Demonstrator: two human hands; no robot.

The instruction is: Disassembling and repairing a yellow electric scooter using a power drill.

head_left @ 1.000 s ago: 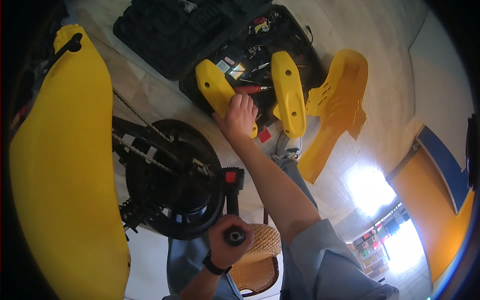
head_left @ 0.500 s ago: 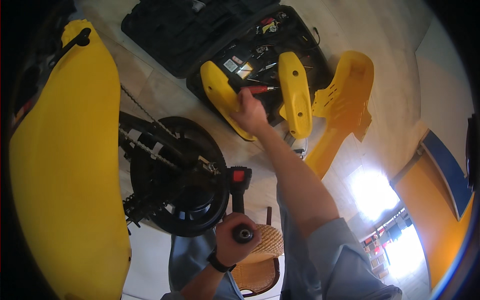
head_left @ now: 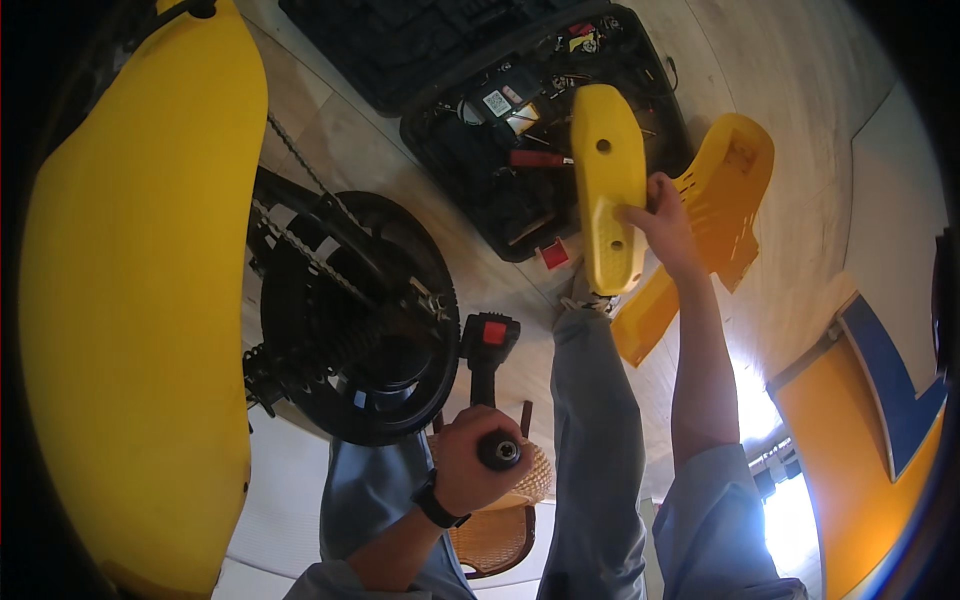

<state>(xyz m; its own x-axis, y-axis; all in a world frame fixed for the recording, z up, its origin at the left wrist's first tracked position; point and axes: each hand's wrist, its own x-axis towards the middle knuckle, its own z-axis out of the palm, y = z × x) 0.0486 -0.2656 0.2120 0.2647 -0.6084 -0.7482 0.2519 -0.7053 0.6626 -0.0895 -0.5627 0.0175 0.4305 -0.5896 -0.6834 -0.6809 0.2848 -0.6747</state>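
My left hand [head_left: 472, 462] is wrapped round the grip of a black cordless drill [head_left: 499, 450]. The drill's chuck points up at me and its red-marked battery [head_left: 493, 332] sticks out beyond my fist. My right hand [head_left: 662, 222] grips the right edge of a long yellow plastic cover [head_left: 608, 150] with bolt holes, thumb on top. The cover is over the right side of an open black tool case [head_left: 465, 185]. Beside it, a larger yellow plastic panel [head_left: 735, 190] lies on the floor. A red-handled screwdriver [head_left: 538, 158] rests in the case.
A large yellow body panel [head_left: 140, 300] fills the left side, next to a black wheel [head_left: 425, 240] and a chain [head_left: 310, 262]. A small red-and-white piece [head_left: 553, 253] is by the case's near edge. A wicker chair [head_left: 495, 540] stands below my left hand. An orange-and-blue panel [head_left: 865, 430] is at right.
My right hand has moved right, from the left yellow cover to the right one. The left cover no longer shows beside the screwdriver. My left hand still grips the drill; the view has shifted slightly.
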